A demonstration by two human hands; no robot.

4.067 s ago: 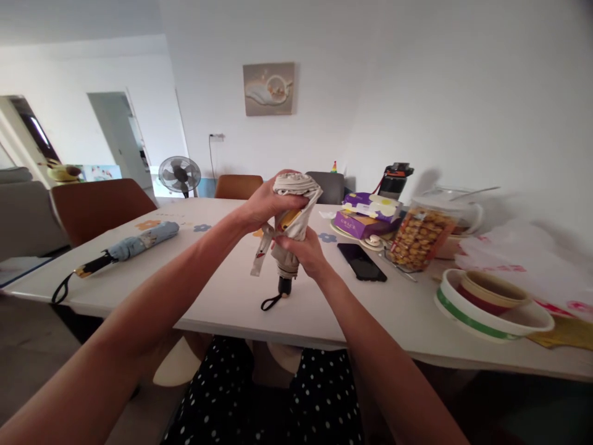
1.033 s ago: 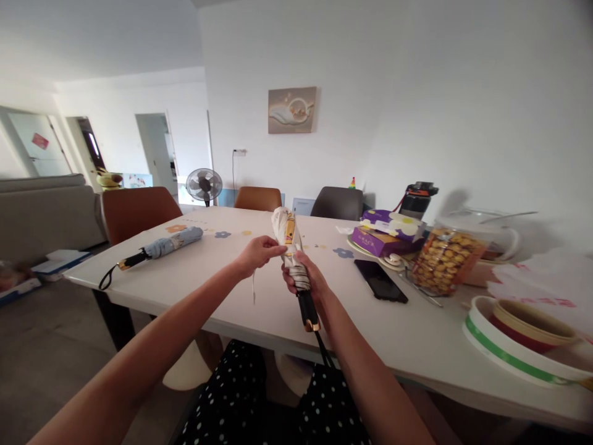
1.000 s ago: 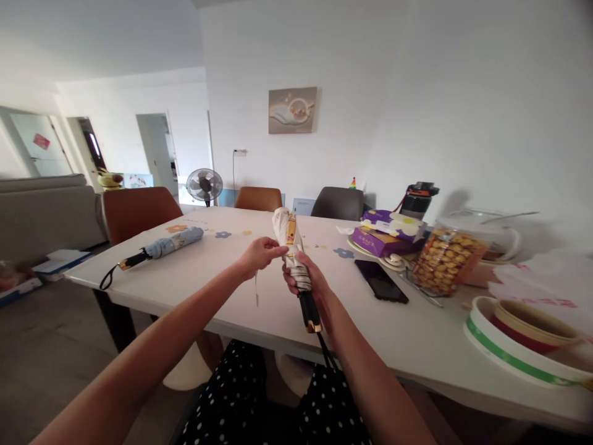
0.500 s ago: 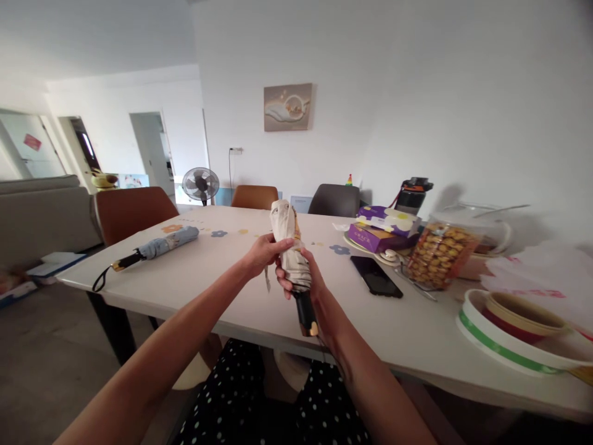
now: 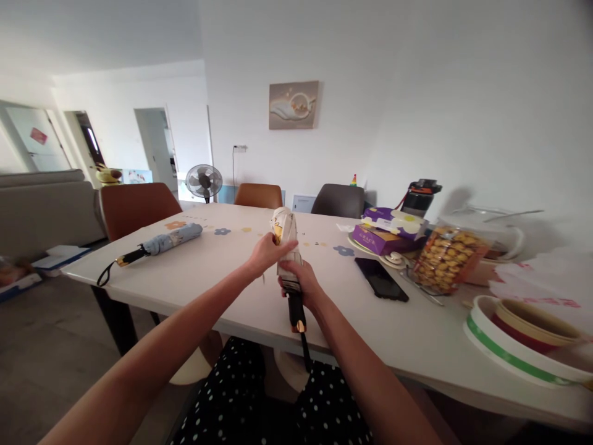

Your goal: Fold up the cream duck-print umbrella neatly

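A cream folding umbrella (image 5: 289,281), its canopy gathered round the shaft, is held above the near table edge. Its black handle with a gold-coloured end points toward me, and a dark wrist strap hangs from it. My left hand (image 5: 269,253) is closed round the upper canopy, thumb lying across the cloth. Lower down, near the handle, my right hand (image 5: 302,281) wraps the canopy from the right side. A second folding umbrella (image 5: 171,240), light blue with a black handle, lies folded up on the table to the left.
On the white table (image 5: 231,272), a black phone (image 5: 382,279) lies to the right. Behind it are purple tissue boxes (image 5: 377,240), a jar of snacks (image 5: 447,256) and a dark bottle (image 5: 419,198). Stacked bowls (image 5: 519,352) stand at the right edge. Chairs (image 5: 257,194) line the far side.
The cream umbrella has turned in my hands, its handle swinging a little left and its strap now hanging in view. Both hands stay closed on it. The view has shifted slightly.
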